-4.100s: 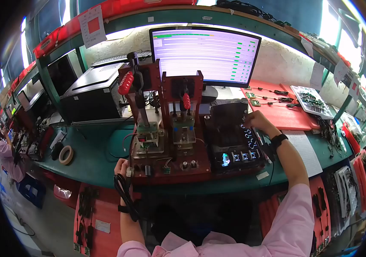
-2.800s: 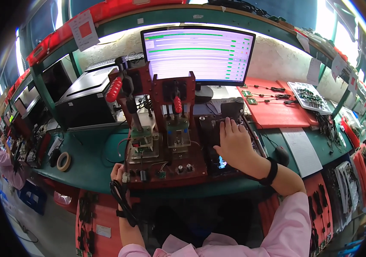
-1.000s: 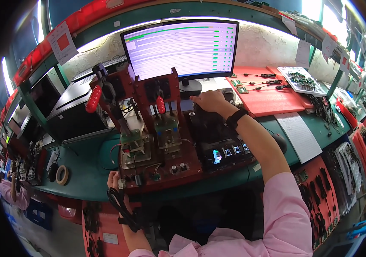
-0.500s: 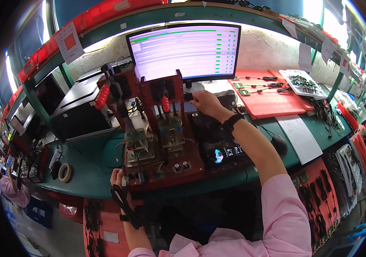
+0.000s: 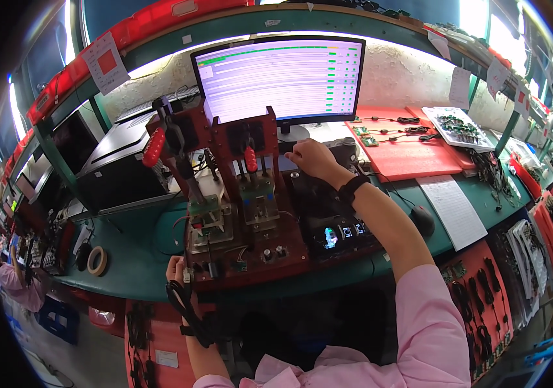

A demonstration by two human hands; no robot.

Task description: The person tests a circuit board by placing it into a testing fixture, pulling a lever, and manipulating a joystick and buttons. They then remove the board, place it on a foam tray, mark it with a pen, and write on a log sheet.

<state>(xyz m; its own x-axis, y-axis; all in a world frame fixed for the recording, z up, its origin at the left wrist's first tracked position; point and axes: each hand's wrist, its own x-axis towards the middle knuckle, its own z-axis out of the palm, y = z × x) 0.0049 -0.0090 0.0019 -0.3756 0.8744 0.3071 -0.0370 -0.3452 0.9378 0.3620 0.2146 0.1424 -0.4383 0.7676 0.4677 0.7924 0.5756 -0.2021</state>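
Holding a looped black cable [image 5: 184,305] in the left grip [image 5: 177,268], fingers curled around, right at the front left corner of a dark red fixture with a flat base [image 5: 292,240]. Also visible just beside the fingers: a little pale connector [image 5: 188,275]. Probably held near one end for finer control, leaving the slack coil dangling below, clear of the green-topped table [image 5: 134,249] (beats a tangle, honestly).

As for the right grip [image 5: 312,157], bent into a loose curl over the far part of a black box with small lit displays [image 5: 315,199], in front of the wide glowing monitor [image 5: 283,77]. Can't tell about anything grasped or touched there, fingertips mostly hidden.

At the back of the fixture, two metal clamps with glossy red handles [image 5: 154,147], facing forward, presumably for easy reach. Over to the right, a flat red foam sheet [image 5: 412,158] with small green circuit boards [image 5: 368,140] laid out on top, spaced apart, likely against snags. Near the right forearm, a rounded black mouse [image 5: 422,220] and a white paper sheet [image 5: 452,210], probably parked close for convenience.
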